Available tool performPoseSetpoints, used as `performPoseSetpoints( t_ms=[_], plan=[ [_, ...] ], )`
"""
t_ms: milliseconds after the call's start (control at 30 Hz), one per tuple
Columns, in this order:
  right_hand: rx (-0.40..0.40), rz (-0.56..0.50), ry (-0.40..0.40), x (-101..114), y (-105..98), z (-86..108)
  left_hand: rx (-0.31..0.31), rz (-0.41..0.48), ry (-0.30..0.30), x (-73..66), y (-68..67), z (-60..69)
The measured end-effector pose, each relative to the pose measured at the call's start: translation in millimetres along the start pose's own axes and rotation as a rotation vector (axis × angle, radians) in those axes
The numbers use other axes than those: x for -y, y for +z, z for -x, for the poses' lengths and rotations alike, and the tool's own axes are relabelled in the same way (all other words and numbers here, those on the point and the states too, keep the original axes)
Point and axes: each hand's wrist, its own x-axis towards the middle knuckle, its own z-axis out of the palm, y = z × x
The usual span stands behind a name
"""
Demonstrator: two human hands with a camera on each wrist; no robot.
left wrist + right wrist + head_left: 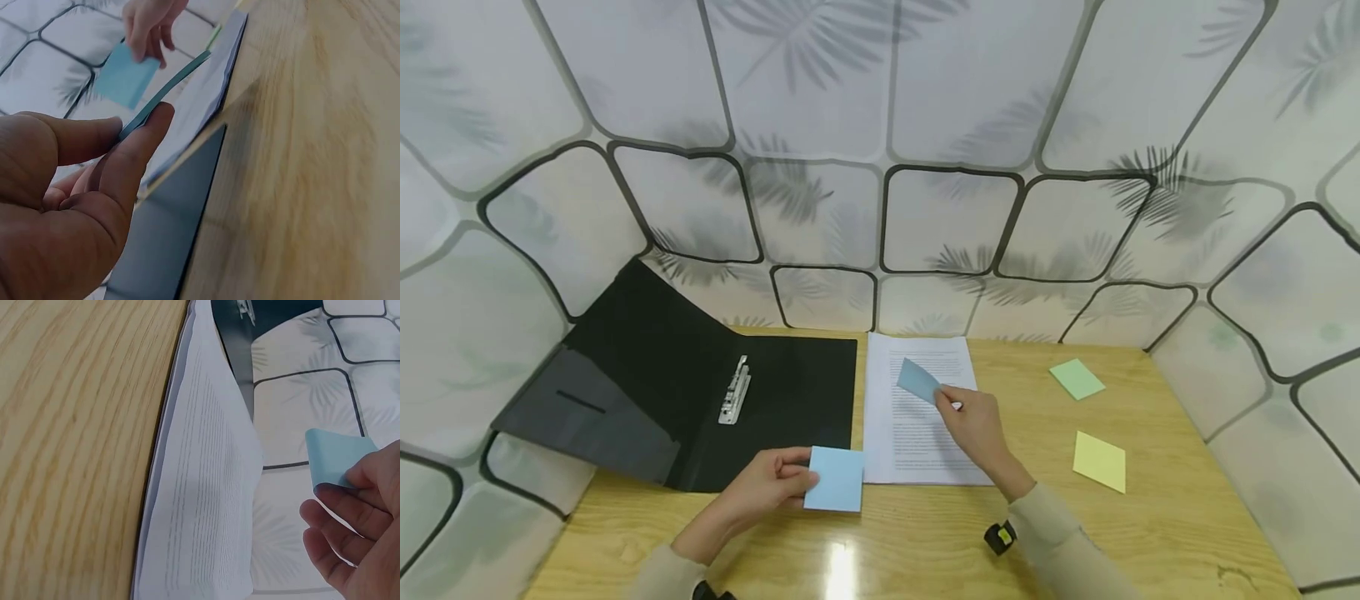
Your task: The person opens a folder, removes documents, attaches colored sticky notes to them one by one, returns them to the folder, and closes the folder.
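While the left hand [767, 482] grips the left edge of a pale blue square pad of paper notes [837, 482] between thumb and fingers, the right hand [976, 425] pinches a single light blue paper note [917, 381] by its near right corner with thumb and index finger. The pad is raised over the near side of the wooden worktop [925, 542], beside the near left corner of a stack of white printed sheets [917, 442]; the left wrist view shows its edge, thin and slightly bent. The single note is held in the air above the far part of the stack, apart from the sheets, its free end pointing far and left.

To the left of the stack lies an open black folder [808, 383]. Its right half rests flat on the worktop, while its left cover slopes up toward the wall, with a glossy pocket [602, 417] on the near part. A silver metal clip [734, 392] is fixed to the right half, close to the spine. On the right side of the worktop, a light green square paper note [1077, 379] lies farther away and a pale yellow one [1101, 462] nearer. Behind everything stands a whitish wall covering [947, 217] with dark rounded outlines and grey leaves.
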Motion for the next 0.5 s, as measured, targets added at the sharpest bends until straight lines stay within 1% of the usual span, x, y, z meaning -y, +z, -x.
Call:
performPoseSetpoints(
  t_ms=[167, 267, 367, 500],
  plan=[
    [0.032, -0.003, -0.013, -8, -4, 1.8, 0.007, 0.028, -0.029, 11.4, -20.0, 27.1],
    [0.039, -0.004, -0.029, -10, -6, 2.7, 0.025, 0.055, -0.053, 18.4, -35.3, 43.9],
    [0.044, 0.008, -0.045, -12, -8, 2.6, 0.063, 0.081, -0.077, 26.5, -55.4, 60.9],
    [0.06, 0.019, -0.02, -14, -10, 1.7, 0.132, 0.112, -0.101, 36.7, -84.0, 81.7]
  ],
)
